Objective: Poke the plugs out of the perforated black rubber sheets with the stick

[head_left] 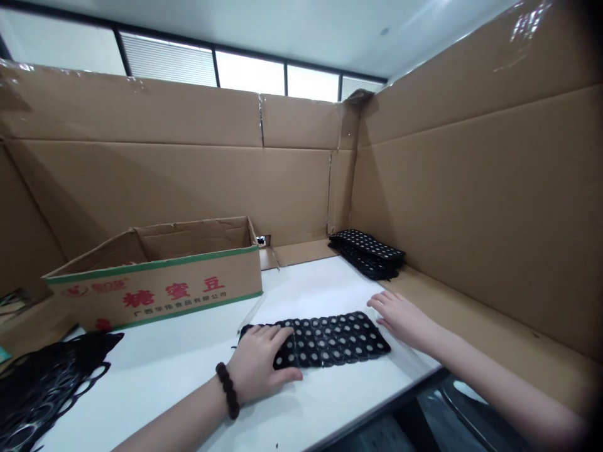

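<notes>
Lying on the white table (306,282), the black dotted sheet (330,339) has bare surface behind it. The left hand (259,361) rests open over its left end; the right hand (400,317), loosely open and holding nothing, is beside the other, near the table's edge. Leftward, an open carton (169,289) hides its contents.

Well back of the fingers of the left hand (257,361), a dark brown bracelet (227,390) of chunky round beads, strung in one row, circles the wrist. Behind the right hand (402,317) and its fingers, the forearm (494,376) is bare.
</notes>
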Action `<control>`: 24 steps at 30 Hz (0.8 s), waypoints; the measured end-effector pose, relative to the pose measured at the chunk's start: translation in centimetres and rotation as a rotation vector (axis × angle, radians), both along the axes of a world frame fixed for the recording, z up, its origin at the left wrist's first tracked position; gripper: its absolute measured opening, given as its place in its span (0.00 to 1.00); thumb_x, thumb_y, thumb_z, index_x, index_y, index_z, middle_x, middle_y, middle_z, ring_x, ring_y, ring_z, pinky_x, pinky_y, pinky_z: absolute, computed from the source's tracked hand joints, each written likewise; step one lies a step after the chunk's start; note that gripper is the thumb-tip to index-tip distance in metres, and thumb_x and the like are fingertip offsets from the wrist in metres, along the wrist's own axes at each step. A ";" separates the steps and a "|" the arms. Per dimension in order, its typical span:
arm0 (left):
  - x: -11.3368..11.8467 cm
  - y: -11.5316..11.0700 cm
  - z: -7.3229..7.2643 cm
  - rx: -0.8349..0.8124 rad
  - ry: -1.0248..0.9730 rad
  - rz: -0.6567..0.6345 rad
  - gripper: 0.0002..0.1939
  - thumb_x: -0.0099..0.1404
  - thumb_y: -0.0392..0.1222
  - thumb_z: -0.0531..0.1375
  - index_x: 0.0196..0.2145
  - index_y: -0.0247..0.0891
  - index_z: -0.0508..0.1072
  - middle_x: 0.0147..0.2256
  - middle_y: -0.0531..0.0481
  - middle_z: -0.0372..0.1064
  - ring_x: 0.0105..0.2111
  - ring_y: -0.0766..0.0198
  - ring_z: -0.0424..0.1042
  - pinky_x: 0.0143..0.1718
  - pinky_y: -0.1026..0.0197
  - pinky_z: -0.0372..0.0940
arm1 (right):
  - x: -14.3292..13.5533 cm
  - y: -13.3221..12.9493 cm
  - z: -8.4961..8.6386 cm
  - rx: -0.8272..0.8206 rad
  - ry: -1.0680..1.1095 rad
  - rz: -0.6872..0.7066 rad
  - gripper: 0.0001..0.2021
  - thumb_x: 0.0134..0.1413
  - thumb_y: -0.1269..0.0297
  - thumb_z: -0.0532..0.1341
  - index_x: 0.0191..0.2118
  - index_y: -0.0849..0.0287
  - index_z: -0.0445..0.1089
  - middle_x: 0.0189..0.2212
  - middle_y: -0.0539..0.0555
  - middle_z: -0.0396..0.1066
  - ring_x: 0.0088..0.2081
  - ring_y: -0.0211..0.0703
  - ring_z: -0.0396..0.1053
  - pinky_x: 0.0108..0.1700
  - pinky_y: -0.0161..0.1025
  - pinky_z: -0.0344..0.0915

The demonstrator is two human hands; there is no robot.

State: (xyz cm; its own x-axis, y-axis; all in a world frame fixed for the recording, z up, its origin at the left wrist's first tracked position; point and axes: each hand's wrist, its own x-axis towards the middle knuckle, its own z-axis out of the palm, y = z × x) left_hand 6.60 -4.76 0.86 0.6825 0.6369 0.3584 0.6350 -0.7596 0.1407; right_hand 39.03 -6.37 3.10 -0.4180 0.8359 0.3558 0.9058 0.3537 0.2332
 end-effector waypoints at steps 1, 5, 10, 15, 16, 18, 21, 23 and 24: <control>0.0 -0.2 0.0 -0.025 -0.029 0.009 0.23 0.55 0.55 0.53 0.46 0.42 0.62 0.42 0.47 0.67 0.40 0.56 0.65 0.42 0.55 0.58 | 0.0 0.0 0.1 -0.019 0.007 -0.041 0.09 0.48 0.74 0.52 0.36 0.61 0.65 0.34 0.59 0.67 0.38 0.49 0.63 0.38 0.44 0.59; -0.9 1.2 0.0 0.014 -0.155 0.214 0.14 0.63 0.45 0.44 0.38 0.39 0.65 0.37 0.47 0.67 0.38 0.60 0.64 0.40 0.58 0.57 | -2.1 -0.1 1.5 -0.024 0.110 -0.041 0.09 0.53 0.69 0.50 0.37 0.60 0.65 0.36 0.58 0.67 0.38 0.49 0.63 0.40 0.45 0.58; -3.5 4.1 -0.4 -0.001 -0.083 0.520 0.11 0.61 0.40 0.46 0.35 0.35 0.65 0.36 0.42 0.65 0.38 0.56 0.63 0.39 0.56 0.55 | -8.8 0.1 1.9 -0.178 0.273 0.111 0.12 0.54 0.62 0.49 0.39 0.60 0.65 0.38 0.58 0.66 0.41 0.47 0.61 0.43 0.44 0.57; -5.8 5.9 -0.6 -0.131 -0.148 0.510 0.17 0.61 0.45 0.43 0.28 0.35 0.67 0.30 0.43 0.66 0.30 0.58 0.66 0.31 0.60 0.56 | -14.2 -0.7 0.3 -0.447 0.342 0.265 0.21 0.54 0.54 0.47 0.52 0.57 0.56 0.50 0.58 0.57 0.50 0.48 0.55 0.49 0.44 0.54; -6.1 6.2 -0.6 -0.157 -0.168 0.494 0.18 0.61 0.47 0.44 0.27 0.35 0.67 0.29 0.44 0.67 0.30 0.58 0.66 0.31 0.60 0.56 | -14.7 -1.0 0.0 -0.493 0.333 0.292 0.23 0.54 0.53 0.47 0.54 0.55 0.54 0.53 0.57 0.54 0.52 0.49 0.52 0.51 0.46 0.52; -6.5 6.7 -0.6 -0.216 -0.212 0.458 0.19 0.59 0.51 0.45 0.25 0.35 0.68 0.28 0.44 0.67 0.30 0.58 0.66 0.31 0.61 0.56 | -15.3 -1.5 -0.6 -0.565 0.306 0.310 0.25 0.52 0.50 0.48 0.56 0.52 0.51 0.56 0.55 0.48 0.56 0.51 0.46 0.53 0.50 0.46; -7.0 7.4 -0.8 -0.329 -0.293 0.425 0.23 0.58 0.55 0.44 0.25 0.35 0.70 0.27 0.45 0.69 0.29 0.59 0.67 0.31 0.62 0.57 | -15.3 -1.8 -0.8 -0.627 0.294 0.301 0.28 0.50 0.49 0.50 0.57 0.50 0.49 0.58 0.55 0.43 0.58 0.54 0.40 0.55 0.55 0.39; -7.2 7.8 -0.9 -0.406 -0.353 0.418 0.27 0.59 0.56 0.41 0.27 0.33 0.71 0.27 0.46 0.69 0.29 0.59 0.67 0.31 0.62 0.58 | -15.0 -1.5 -0.7 -0.668 0.314 0.316 0.28 0.50 0.49 0.51 0.57 0.49 0.48 0.59 0.54 0.42 0.58 0.54 0.39 0.55 0.56 0.36; -7.3 7.9 -1.0 -0.437 -0.381 0.416 0.28 0.59 0.56 0.40 0.28 0.33 0.72 0.28 0.46 0.69 0.29 0.60 0.67 0.32 0.62 0.58 | -14.8 -1.2 -0.6 -0.693 0.322 0.332 0.28 0.49 0.49 0.51 0.57 0.48 0.48 0.59 0.53 0.42 0.58 0.53 0.39 0.55 0.56 0.36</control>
